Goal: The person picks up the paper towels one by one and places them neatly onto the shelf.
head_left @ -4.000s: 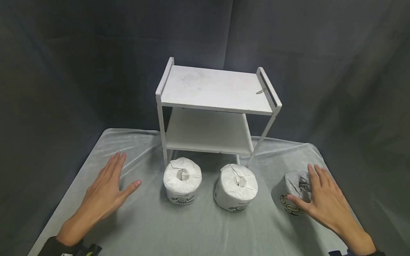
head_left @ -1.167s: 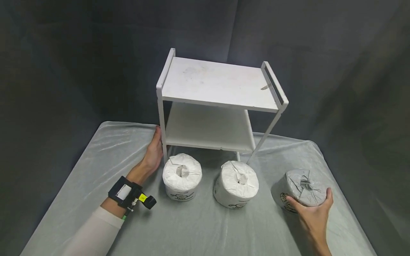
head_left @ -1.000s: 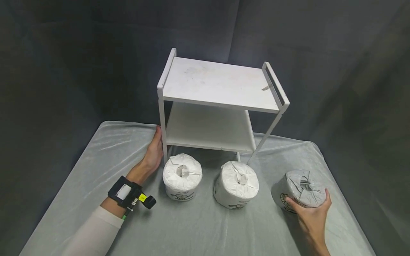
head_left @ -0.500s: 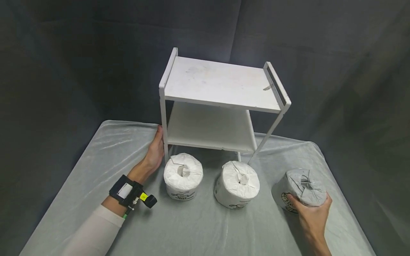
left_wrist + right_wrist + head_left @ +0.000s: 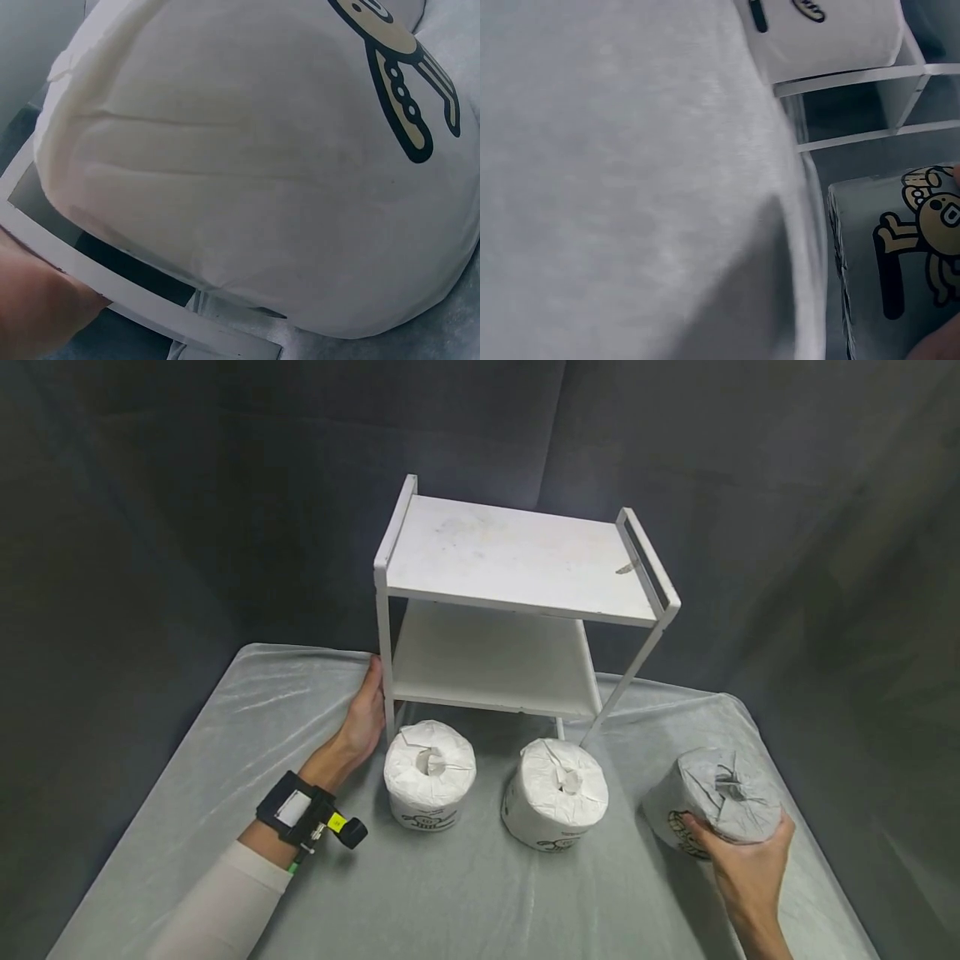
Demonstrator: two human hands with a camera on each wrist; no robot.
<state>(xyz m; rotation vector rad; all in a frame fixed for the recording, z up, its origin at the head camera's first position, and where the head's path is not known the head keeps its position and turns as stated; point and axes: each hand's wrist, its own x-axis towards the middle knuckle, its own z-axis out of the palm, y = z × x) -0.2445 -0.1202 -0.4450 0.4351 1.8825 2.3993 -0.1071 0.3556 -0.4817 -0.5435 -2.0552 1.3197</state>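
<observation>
At the right of the head view, my right hand (image 5: pixel 750 868) grips a paper-wrapped toilet roll (image 5: pixel 731 793), thumb on its near left side and the other fingers mostly hidden behind it. The right wrist view shows that roll (image 5: pixel 862 217) with its printed cartoon figure. My left hand (image 5: pixel 356 722) holds the left front leg of a white two-tier shelf (image 5: pixel 517 556); most of its fingers are hidden. In the left wrist view, part of this hand (image 5: pixel 45 307) lies against the shelf's white frame (image 5: pixel 142 292), behind a large, close toilet roll (image 5: pixel 247 172).
Two more wrapped toilet rolls stand before the shelf, a left one (image 5: pixel 429 777) and a middle one (image 5: pixel 557 797). Everything rests on a table with a grey cloth (image 5: pixel 480 902). Dark curtains (image 5: pixel 150 527) enclose the back and sides.
Four seconds ago both hands were spread; since then the left has taken the shelf leg and the right has gripped the roll. In the last half second that roll has shifted slightly right.
</observation>
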